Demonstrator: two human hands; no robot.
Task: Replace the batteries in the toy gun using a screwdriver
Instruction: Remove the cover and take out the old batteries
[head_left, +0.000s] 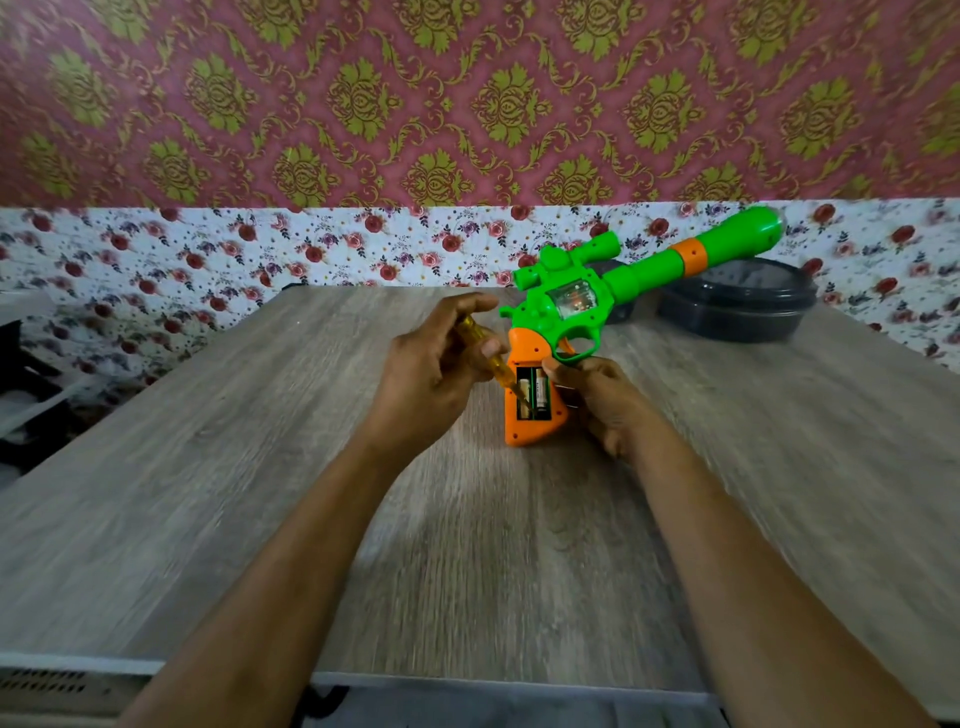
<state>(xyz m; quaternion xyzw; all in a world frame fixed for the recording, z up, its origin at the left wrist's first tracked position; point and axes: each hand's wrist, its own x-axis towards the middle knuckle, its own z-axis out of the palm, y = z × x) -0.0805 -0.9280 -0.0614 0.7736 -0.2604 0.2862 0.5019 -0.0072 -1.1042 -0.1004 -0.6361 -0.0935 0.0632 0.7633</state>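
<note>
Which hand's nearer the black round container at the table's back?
Right. The right hand, holding the orange gun grip, is front-left of the black round container; left hand, holding the yellow screwdriver, farther left.

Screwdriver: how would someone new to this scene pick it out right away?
On the wooden table, find the green toy gun with the orange grip. The left hand beside that grip holds the screwdriver, its tip in the open battery slot. It is the only clear yellow tool here.
</note>
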